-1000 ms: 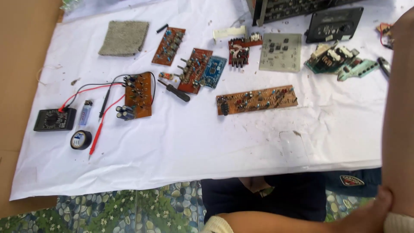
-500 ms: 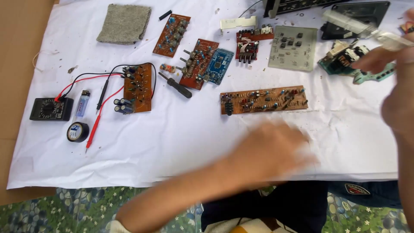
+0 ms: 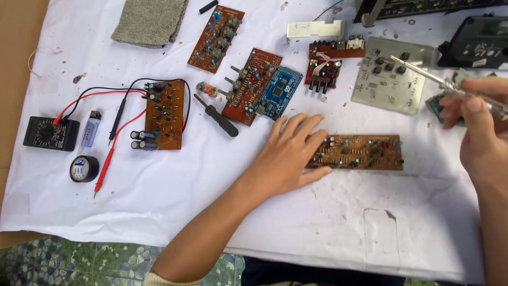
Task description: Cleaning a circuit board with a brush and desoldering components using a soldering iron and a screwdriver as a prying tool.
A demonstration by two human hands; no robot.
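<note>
A: Left hand [image 3: 288,156]?

B: Mine lies flat, fingers spread apart, fingertips resting on the left end of the long board [image 3: 355,152]. Nothing gripped. Board sits near me, right of centre on the white sheet [image 3: 159,201].

A: Right hand [image 3: 479,130]?

B: Fingers pinched together around a clear-handled screwdriver [image 3: 439,81], far right, tip pointing left over the grey panel [image 3: 391,79].

A: Containers?

B: None seen. Meter [image 3: 50,133], tape [image 3: 84,168] and lighter [image 3: 91,128] lie far left.
</note>
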